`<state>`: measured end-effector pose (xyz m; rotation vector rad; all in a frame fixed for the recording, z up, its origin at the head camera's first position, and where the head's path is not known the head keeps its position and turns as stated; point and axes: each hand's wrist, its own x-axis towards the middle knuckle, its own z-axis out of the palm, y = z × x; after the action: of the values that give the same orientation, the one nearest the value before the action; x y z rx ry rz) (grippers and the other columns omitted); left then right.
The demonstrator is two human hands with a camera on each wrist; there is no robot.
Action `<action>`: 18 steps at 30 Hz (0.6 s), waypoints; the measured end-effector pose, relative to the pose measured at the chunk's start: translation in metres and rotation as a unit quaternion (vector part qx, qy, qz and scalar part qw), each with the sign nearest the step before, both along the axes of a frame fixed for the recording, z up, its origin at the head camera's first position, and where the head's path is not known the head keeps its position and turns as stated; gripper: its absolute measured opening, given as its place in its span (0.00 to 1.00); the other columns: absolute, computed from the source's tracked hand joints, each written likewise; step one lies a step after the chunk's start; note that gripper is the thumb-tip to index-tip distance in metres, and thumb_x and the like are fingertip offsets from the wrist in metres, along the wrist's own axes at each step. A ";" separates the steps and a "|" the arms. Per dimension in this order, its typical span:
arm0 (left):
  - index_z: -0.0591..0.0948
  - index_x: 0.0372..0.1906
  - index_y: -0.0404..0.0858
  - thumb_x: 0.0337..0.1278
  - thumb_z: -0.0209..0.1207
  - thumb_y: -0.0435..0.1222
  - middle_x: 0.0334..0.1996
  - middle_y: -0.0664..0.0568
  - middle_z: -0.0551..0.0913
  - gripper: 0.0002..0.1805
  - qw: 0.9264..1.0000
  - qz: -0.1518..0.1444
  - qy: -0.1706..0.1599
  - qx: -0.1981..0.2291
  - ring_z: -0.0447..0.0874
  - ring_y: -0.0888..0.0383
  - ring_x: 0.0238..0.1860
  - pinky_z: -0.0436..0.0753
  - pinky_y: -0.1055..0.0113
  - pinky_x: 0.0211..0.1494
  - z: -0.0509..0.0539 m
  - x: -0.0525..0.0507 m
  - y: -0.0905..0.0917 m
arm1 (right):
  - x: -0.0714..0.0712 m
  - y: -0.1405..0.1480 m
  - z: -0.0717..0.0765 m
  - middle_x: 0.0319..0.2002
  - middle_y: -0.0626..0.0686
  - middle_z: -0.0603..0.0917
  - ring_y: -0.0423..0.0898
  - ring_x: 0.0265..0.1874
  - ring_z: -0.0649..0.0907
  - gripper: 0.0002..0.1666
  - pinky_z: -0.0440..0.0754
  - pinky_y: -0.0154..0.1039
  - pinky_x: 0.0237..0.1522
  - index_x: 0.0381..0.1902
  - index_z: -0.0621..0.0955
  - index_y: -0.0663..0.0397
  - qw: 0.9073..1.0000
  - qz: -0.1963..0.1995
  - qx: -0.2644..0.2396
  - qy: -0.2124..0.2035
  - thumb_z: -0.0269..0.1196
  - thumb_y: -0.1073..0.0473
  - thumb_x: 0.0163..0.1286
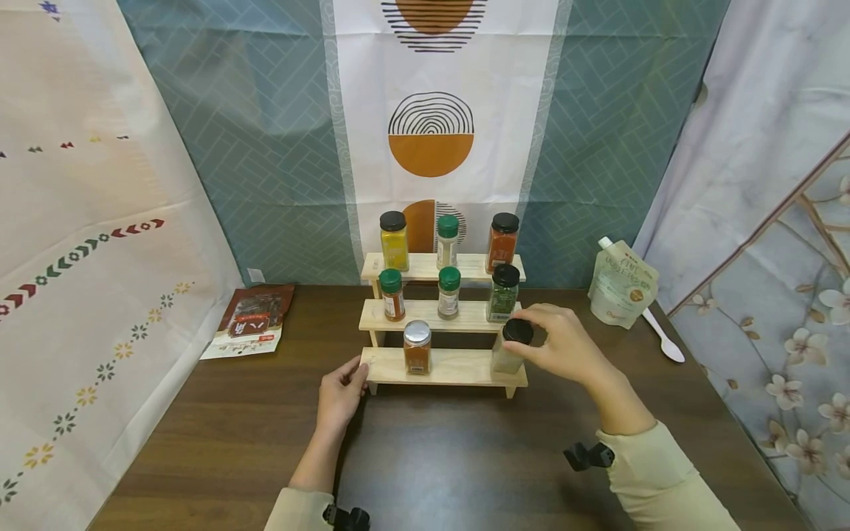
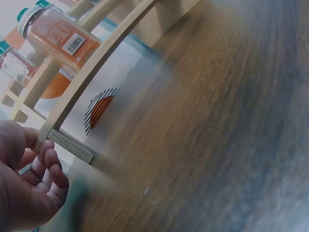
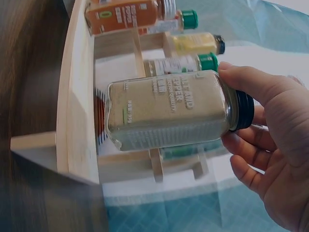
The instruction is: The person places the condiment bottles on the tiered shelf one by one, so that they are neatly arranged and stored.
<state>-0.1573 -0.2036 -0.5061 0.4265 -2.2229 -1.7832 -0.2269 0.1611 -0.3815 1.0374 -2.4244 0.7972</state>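
Observation:
A three-tier wooden rack (image 1: 458,363) stands on the table. My right hand (image 1: 564,343) grips the black-lidded top of a clear pepper jar (image 3: 166,111) filled with pale beige powder. The jar is upright at the right end of the lowest tier; whether its base touches the wood I cannot tell. With thumb and fingers, my left hand (image 1: 341,393) pinches the left end of that tier, also seen in the left wrist view. Left of the tier's middle stands a silver-lidded spice jar (image 1: 417,348) with orange-brown contents. Behind the held jar, a black-lidded jar of green flakes (image 1: 503,295) occupies the middle tier.
Green-lidded jars (image 1: 392,296) share the middle tier. On the top tier are a yellow jar (image 1: 395,243), a green-lidded jar (image 1: 448,243) and a red-orange jar (image 1: 502,243). A brown-and-white packet (image 1: 249,321) lies left; a spouted pouch (image 1: 623,284) and white spoon (image 1: 666,343) are right.

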 end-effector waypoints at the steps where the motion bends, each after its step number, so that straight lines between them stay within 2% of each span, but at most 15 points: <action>1: 0.81 0.59 0.25 0.71 0.61 0.33 0.26 0.44 0.83 0.19 1.000 0.000 0.000 0.000 0.79 0.56 0.28 0.78 0.75 0.27 0.000 0.000 0.000 | 0.000 -0.003 0.000 0.37 0.53 0.87 0.48 0.33 0.84 0.27 0.83 0.46 0.34 0.46 0.87 0.61 1.000 0.002 0.003 -0.006 0.81 0.52 0.52; 5: 0.81 0.59 0.25 0.71 0.61 0.33 0.26 0.45 0.82 0.19 1.000 0.002 0.001 -0.006 0.79 0.55 0.28 0.78 0.75 0.27 -0.001 0.000 -0.001 | -0.002 -0.017 0.001 0.38 0.54 0.87 0.49 0.35 0.84 0.28 0.83 0.48 0.38 0.48 0.87 0.61 1.000 0.004 0.022 -0.020 0.79 0.50 0.55; 13: 0.82 0.59 0.27 0.70 0.61 0.33 0.25 0.46 0.82 0.18 1.000 0.010 -0.004 -0.014 0.79 0.56 0.27 0.78 0.74 0.27 -0.002 0.001 -0.001 | -0.004 -0.039 0.002 0.39 0.55 0.87 0.47 0.34 0.83 0.29 0.80 0.46 0.36 0.48 0.87 0.62 0.998 0.021 0.042 -0.033 0.79 0.48 0.55; 18: 0.82 0.59 0.29 0.70 0.61 0.34 0.25 0.45 0.82 0.18 1.000 0.009 -0.008 -0.014 0.79 0.58 0.26 0.78 0.74 0.27 -0.002 0.001 -0.001 | -0.005 -0.047 0.001 0.40 0.54 0.87 0.48 0.37 0.84 0.27 0.79 0.47 0.39 0.48 0.87 0.59 0.997 0.020 0.060 -0.047 0.79 0.47 0.56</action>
<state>-0.1562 -0.2047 -0.5080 0.4553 -2.2451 -1.7439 -0.2315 0.1138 -0.3807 1.1191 -2.5656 0.7370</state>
